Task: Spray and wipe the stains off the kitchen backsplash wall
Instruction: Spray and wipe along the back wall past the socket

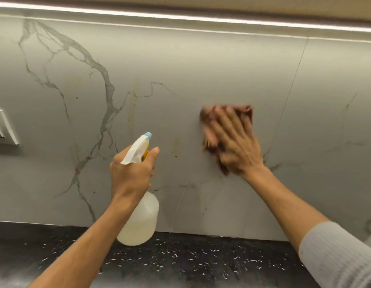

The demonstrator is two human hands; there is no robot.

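Observation:
The backsplash wall (180, 65) is grey marble-look panel with dark veins and faint brownish stains (176, 143) near the middle. My left hand (131, 173) grips the neck of a clear spray bottle (142, 221) with a white trigger head and blue nozzle, held upright above the counter and pointed at the wall. My right hand (234, 142) lies flat, fingers spread, pressing a reddish-brown cloth (246, 111) against the wall to the right of the stains. The hand and cloth are blurred by motion. Most of the cloth is hidden under the hand.
A black speckled countertop (191, 260) runs along the bottom of the wall. A white switch plate (4, 127) sits on the wall at far left. An LED strip (180, 16) glows under the cabinet above. A vertical panel seam (292, 88) runs right of the cloth.

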